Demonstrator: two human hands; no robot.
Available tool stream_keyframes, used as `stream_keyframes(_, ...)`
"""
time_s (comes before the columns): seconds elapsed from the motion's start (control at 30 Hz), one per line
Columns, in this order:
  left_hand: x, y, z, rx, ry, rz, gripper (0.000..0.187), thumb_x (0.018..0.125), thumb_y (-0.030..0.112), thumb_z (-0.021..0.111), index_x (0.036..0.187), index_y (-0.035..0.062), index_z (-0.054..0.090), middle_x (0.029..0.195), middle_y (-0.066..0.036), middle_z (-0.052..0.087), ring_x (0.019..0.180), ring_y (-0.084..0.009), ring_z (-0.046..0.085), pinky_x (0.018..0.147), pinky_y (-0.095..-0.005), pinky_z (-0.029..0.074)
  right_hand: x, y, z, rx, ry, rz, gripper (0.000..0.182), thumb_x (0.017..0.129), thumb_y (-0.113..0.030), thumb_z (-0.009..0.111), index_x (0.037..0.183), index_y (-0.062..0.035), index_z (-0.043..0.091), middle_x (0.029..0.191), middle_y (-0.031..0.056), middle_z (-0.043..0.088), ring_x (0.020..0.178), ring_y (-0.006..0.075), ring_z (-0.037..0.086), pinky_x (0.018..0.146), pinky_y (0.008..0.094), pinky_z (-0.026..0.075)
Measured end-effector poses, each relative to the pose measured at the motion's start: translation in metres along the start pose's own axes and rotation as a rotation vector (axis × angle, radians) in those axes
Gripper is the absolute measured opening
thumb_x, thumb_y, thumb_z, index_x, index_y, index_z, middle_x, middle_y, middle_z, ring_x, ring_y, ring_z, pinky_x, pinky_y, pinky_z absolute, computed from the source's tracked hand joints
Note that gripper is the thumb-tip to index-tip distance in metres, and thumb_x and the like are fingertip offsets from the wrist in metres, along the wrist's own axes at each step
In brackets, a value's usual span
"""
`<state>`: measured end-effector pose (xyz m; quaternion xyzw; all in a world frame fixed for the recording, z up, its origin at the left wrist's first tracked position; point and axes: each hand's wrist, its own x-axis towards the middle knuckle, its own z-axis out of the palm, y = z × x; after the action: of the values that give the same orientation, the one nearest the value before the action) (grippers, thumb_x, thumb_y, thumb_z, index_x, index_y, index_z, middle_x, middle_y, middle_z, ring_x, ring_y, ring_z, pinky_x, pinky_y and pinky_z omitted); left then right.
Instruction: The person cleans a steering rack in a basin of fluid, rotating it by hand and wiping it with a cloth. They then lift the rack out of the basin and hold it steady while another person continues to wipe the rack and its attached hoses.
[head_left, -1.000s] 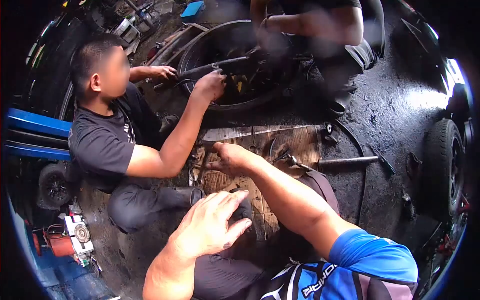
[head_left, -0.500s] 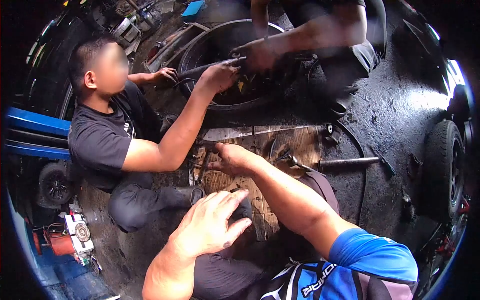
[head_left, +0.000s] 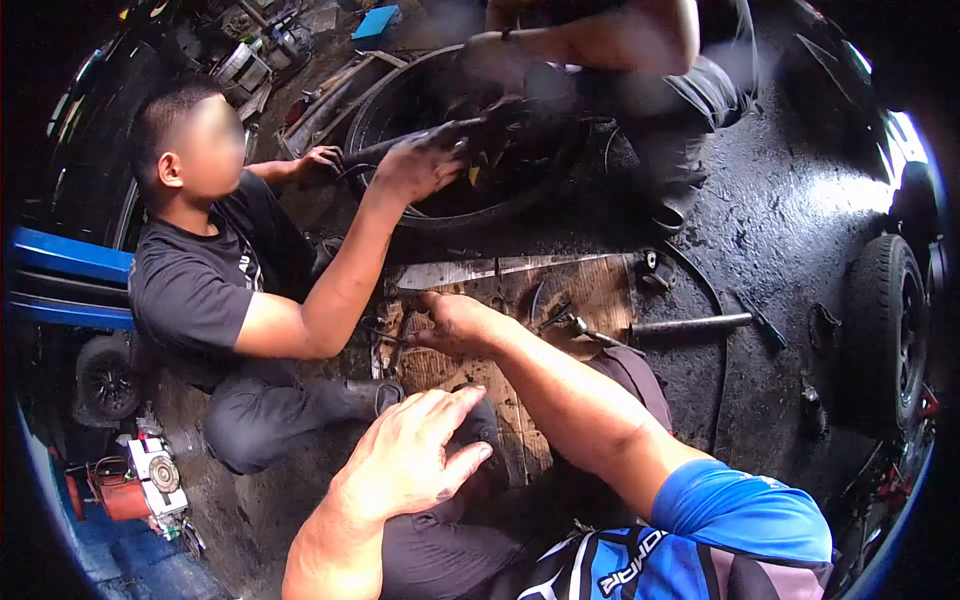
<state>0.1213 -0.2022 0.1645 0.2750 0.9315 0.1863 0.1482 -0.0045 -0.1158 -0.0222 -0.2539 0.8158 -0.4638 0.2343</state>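
Note:
My left hand [head_left: 418,448] is held in the air above my knee, palm down. Its fingers are stretched out and the thumb stands apart, with nothing in it. My right hand [head_left: 458,325] reaches over a dirty cardboard sheet [head_left: 600,285], thumb and finger apart. Close to its fingertips are dark, greasy parts [head_left: 388,340] that are hard to make out. A ratchet-like metal tool [head_left: 590,330] lies on the cardboard to the right of that hand. At the left, a co-worker's hand [head_left: 420,170] is at a dark bar [head_left: 400,143] over a large round pan [head_left: 365,115].
A second co-worker's forearm [head_left: 610,45] crosses above the pan. On the oily floor at right lie a metal pipe [head_left: 690,324] and a dark hose [head_left: 705,275]. A wheel [head_left: 890,335] stands at the far right. A blue beam [head_left: 75,265] lies left, above a red-and-white machine [head_left: 125,485].
The second co-worker's arm has moved up and left over the pan. The first co-worker's near hand has shifted and its fingers have loosened. My hands have barely moved; the view has shifted slightly.

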Motion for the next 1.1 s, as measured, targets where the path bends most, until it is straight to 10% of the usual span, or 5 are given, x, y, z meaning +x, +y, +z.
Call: stream_keyframes(1.1, 0.009, -0.010, -0.015, -0.068, -0.008, -0.043, 0.052, 0.080, 0.027, 0.068, 0.122, -0.0007, 0.053, 0.104, -0.019, 0.062, 0.093, -0.0359, 0.061, 0.084, -0.0424, 0.050, 0.006, 0.015, -0.009, -0.097, -0.038, -0.069, 0.063, 0.081, -0.044, 0.069, 0.118, 0.0046, 0.053, 0.105, 0.0282, 0.063, 0.103, 0.0409, 0.059, 0.090, 0.0439, 0.047)
